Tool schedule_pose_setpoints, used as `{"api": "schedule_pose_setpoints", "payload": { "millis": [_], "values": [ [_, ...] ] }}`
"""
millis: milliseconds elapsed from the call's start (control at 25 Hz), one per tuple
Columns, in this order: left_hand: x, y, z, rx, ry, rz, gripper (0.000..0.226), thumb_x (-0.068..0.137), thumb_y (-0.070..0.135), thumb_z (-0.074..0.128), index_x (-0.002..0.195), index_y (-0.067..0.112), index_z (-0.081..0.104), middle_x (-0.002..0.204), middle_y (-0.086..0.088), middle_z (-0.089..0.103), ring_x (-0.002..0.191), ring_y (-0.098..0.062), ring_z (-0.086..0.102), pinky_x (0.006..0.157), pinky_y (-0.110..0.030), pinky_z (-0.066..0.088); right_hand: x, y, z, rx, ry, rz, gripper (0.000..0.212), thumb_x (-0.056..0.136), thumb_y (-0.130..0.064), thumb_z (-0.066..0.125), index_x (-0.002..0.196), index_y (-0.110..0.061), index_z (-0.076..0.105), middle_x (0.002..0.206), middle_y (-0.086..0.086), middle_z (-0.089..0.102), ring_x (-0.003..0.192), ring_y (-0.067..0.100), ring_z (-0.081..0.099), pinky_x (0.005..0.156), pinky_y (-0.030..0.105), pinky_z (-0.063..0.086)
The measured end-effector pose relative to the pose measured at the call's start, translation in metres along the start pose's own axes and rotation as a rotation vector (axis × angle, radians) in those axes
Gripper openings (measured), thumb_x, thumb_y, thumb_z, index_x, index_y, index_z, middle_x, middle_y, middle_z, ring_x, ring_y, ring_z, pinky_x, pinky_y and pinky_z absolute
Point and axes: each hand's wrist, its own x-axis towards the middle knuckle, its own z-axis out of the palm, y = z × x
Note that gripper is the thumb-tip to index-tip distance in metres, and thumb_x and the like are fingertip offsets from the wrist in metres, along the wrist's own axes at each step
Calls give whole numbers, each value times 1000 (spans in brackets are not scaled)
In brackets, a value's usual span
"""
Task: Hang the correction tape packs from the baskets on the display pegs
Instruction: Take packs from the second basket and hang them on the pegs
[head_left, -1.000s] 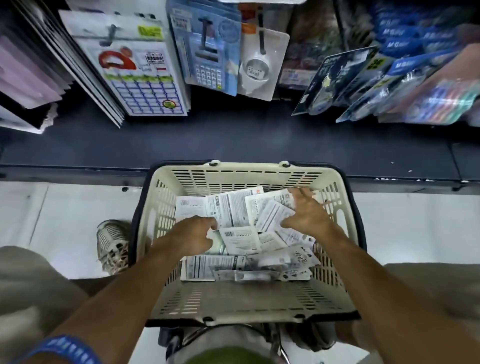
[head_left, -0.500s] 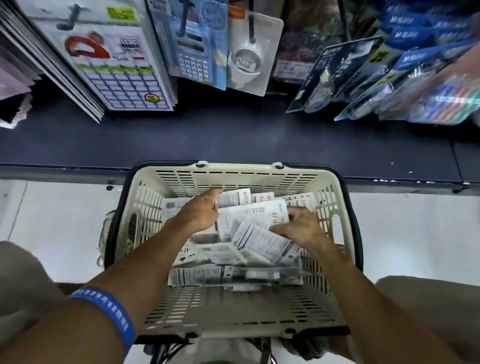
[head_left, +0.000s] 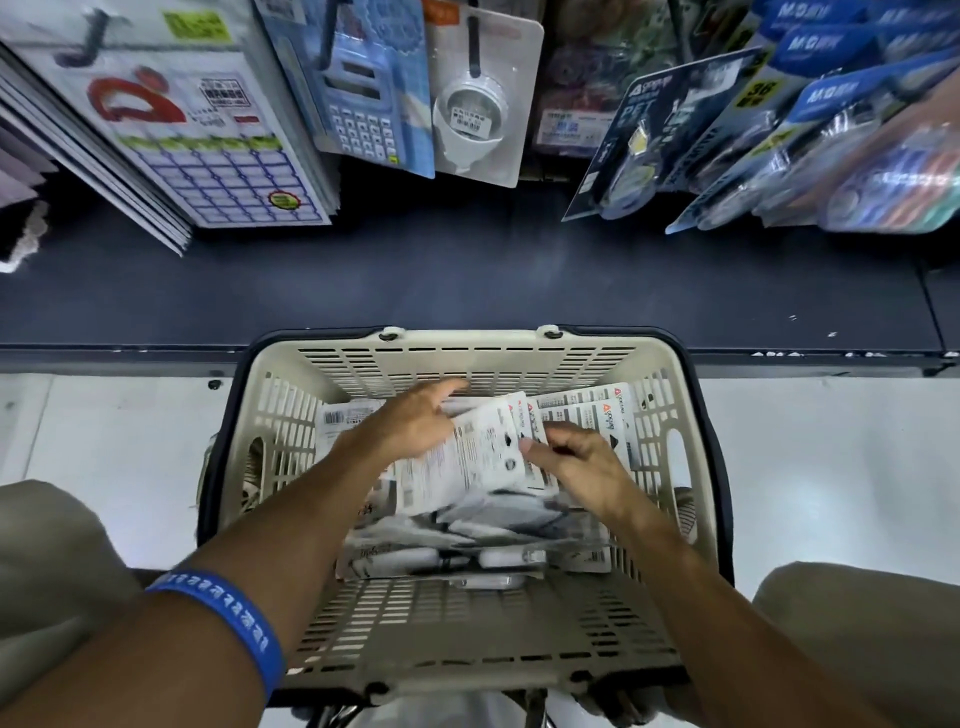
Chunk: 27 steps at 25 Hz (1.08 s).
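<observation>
A cream plastic basket (head_left: 467, 629) sits below me, holding several white correction tape packs (head_left: 587, 415) in a loose heap. Both my hands are inside it. My left hand (head_left: 410, 423) lies on the back-left of a fanned bundle of packs (head_left: 478, 457), fingers stretched toward the basket's far wall. My right hand (head_left: 576, 460) grips the right edge of that same bundle, thumb on top. Display pegs above carry blue correction tape cards (head_left: 831, 93) at the upper right.
A dark shelf ledge (head_left: 467, 280) runs across just beyond the basket. Above it hang label sheets (head_left: 208, 156), a calculator pack (head_left: 363, 104), a white blister pack (head_left: 472, 109) and dark tape cards (head_left: 670, 135). My knees flank the basket on the pale floor.
My hands have gathered loose packs into one fanned bundle and drawn closer together. My left hand moved from the basket's left toward the back; the bundle has tilted up.
</observation>
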Motion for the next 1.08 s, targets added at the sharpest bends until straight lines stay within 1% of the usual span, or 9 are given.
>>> {"api": "schedule_pose_setpoints", "payload": {
  "millis": [120, 240, 360, 440, 520, 680, 880, 1000, 1080],
  "values": [
    [7, 1, -2, -81, -110, -143, 81, 94, 1, 55, 152, 50, 30, 161, -13, 36, 69, -18, 74, 59, -30, 62, 2, 0, 9, 93, 11, 38, 17, 91, -40, 72, 105, -31, 73, 107, -18, 68, 106, 3, 60, 104, 33, 37],
    [9, 4, 8, 330, 57, -27, 76, 88, 16, 74, 150, 43, 39, 153, -4, 50, 105, -22, 71, 89, -34, 58, 5, 1, 7, 99, 42, 100, 18, 87, -44, 73, 99, -43, 59, 105, -26, 54, 97, -2, 50, 91, 33, 34],
    [10, 2, 4, 575, 110, 166, 67, 84, 26, 81, 143, 40, 51, 139, -1, 56, 125, -22, 53, 103, -38, 46, 10, 6, -7, -16, -36, 136, 29, 85, -40, 75, 113, -36, 66, 128, -12, 62, 116, 12, 53, 104, 38, 37],
    [8, -4, 3, 523, 17, 233, 67, 84, 17, 80, 142, 38, 54, 150, 3, 44, 136, -22, 43, 112, -41, 38, 11, 4, -11, -88, -138, 152, 25, 84, -38, 75, 109, -38, 75, 123, -17, 70, 119, 12, 56, 112, 43, 33],
    [6, -9, 3, 440, -53, 278, 47, 83, 18, 81, 126, 32, 67, 143, 9, 55, 128, -17, 53, 113, -40, 44, 12, 1, -11, -140, -250, 148, 23, 82, -36, 77, 105, -42, 78, 119, -19, 72, 123, 13, 55, 110, 43, 32],
    [0, -17, -5, 269, -91, 273, 18, 76, 27, 88, 79, 30, 70, 93, 6, 75, 89, -20, 71, 75, -39, 60, 16, 0, -13, -85, -113, 153, 34, 73, -35, 85, 106, -32, 78, 119, -8, 71, 120, 19, 58, 105, 43, 41],
    [-17, -14, -1, -42, -24, 320, 27, 75, 41, 83, 94, 24, 75, 91, 9, 79, 82, -17, 77, 69, -47, 63, 3, -12, -23, 143, 103, 89, 23, 77, -36, 85, 97, -32, 74, 104, -15, 68, 97, 5, 58, 99, 29, 38],
    [-25, -8, -4, -62, 36, 412, 15, 81, 30, 82, 93, 23, 77, 92, 8, 77, 87, -15, 73, 78, -49, 59, -16, -29, -21, 157, 129, -41, 3, 86, -29, 78, 88, -27, 81, 95, -5, 79, 79, 10, 72, 70, 18, 57],
    [-35, -2, -7, -99, 102, 463, 18, 82, 30, 83, 94, 19, 76, 97, 2, 70, 95, -17, 67, 89, -49, 55, -29, -44, -22, 87, 116, -169, 11, 92, -25, 72, 88, -20, 82, 94, 5, 80, 79, 16, 73, 64, 26, 59]
  ]
}}
